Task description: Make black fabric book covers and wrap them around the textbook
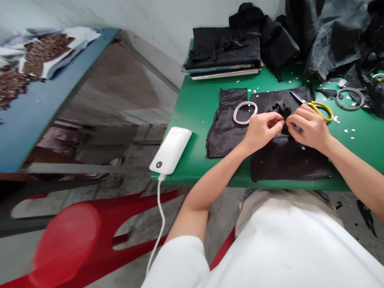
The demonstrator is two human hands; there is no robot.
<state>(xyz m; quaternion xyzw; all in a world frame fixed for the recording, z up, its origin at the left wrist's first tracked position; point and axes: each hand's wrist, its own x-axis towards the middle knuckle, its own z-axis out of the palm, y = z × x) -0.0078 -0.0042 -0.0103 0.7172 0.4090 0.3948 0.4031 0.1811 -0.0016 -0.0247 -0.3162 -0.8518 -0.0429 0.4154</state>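
My left hand (263, 127) and my right hand (309, 128) meet over a green table (195, 104), both pinching a small gathered piece of black fabric (281, 109) between the fingertips. Under the hands lies a flat black cloth sheet (288, 160). A second black cloth piece (223, 124) lies to the left, with a white ring of tape (245, 112) on it. Yellow-handled scissors (318, 108) rest just behind my right hand.
A white power bank (171, 150) with a hanging cable sits at the table's left front corner. Stacked black fabric (223, 50) and black plastic (336, 32) fill the back. Another tape ring (349, 98) lies at right. A red plastic stool (78, 240) stands left, beside a blue table (36, 100).
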